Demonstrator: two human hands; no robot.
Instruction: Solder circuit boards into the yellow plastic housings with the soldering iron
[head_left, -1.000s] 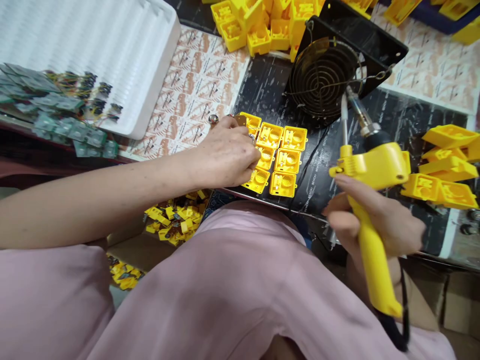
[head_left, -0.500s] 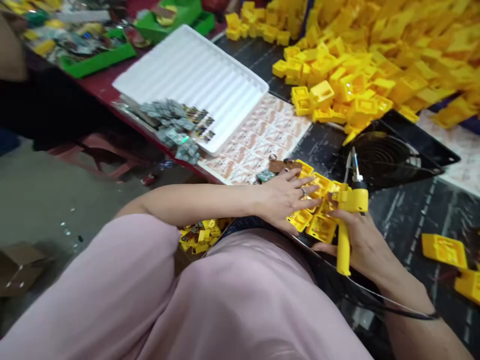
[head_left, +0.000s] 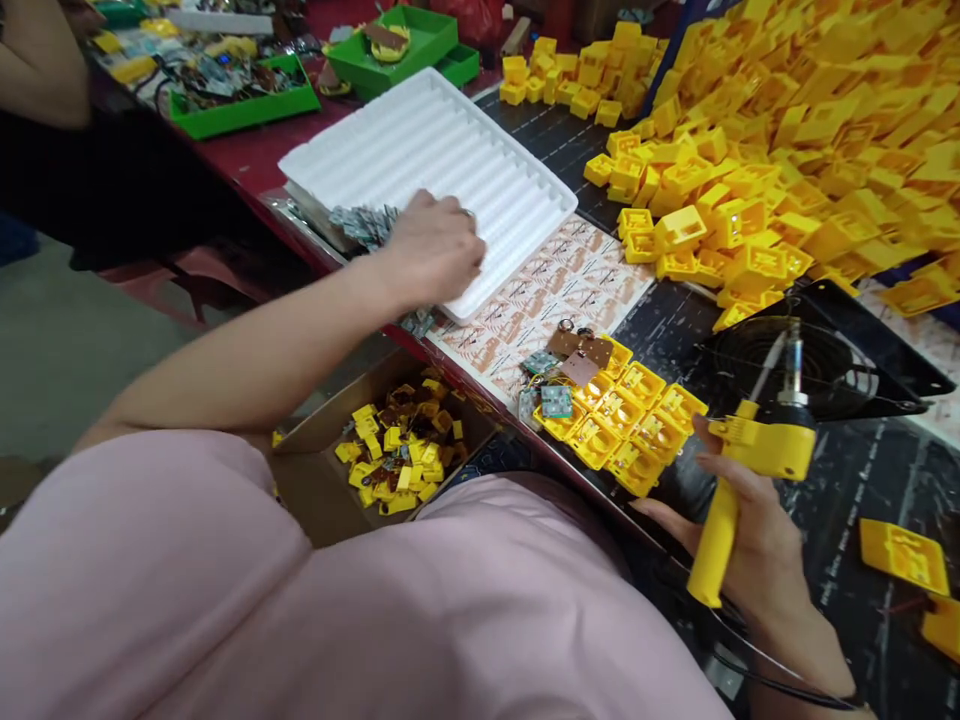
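My left hand (head_left: 433,248) reaches over the white ridged foam tray (head_left: 501,160), its fingers curled down beside a pile of small circuit boards (head_left: 364,227). Whatever its fingertips pinch is hidden beneath the hand. My right hand (head_left: 765,540) grips a yellow soldering gun (head_left: 772,447), handle down and metal tip pointing up and away. Just left of this hand sit several open yellow plastic casings (head_left: 619,412) packed side by side, with metal parts inside. Brown boards (head_left: 581,352) and a small green circuit board (head_left: 556,402) lie on their left end.
A black fan (head_left: 795,350) lies behind the soldering gun. Yellow casings (head_left: 840,170) are heaped at the back right. Below the table edge stands a cardboard box (head_left: 311,480) holding yellow pieces. Green trays (head_left: 247,115) are at the back left, near another person's arm (head_left: 45,65).
My left hand has left the yellow casings and moved up and left to the boards on the foam tray. My right hand, still holding the soldering gun, appears slightly lower and farther right.
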